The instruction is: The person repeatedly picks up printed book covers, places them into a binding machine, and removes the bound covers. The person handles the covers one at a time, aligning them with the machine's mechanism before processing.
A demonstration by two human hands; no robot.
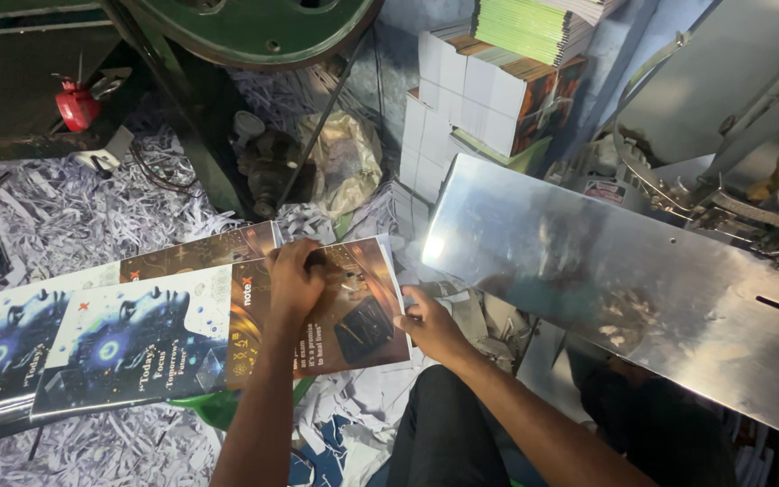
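Head view: left hand (pixel 295 281) presses flat, right hand (pixel 426 320) pinches the printed cover sheet (pixel 218 329), lying lengthwise left-right.

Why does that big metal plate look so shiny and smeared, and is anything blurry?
Head view: the steel plate throws back a bright glare near its left end; the printed cover sheet under the left hand and right hand stays sharp; the upper left corner lies in dark shadow.
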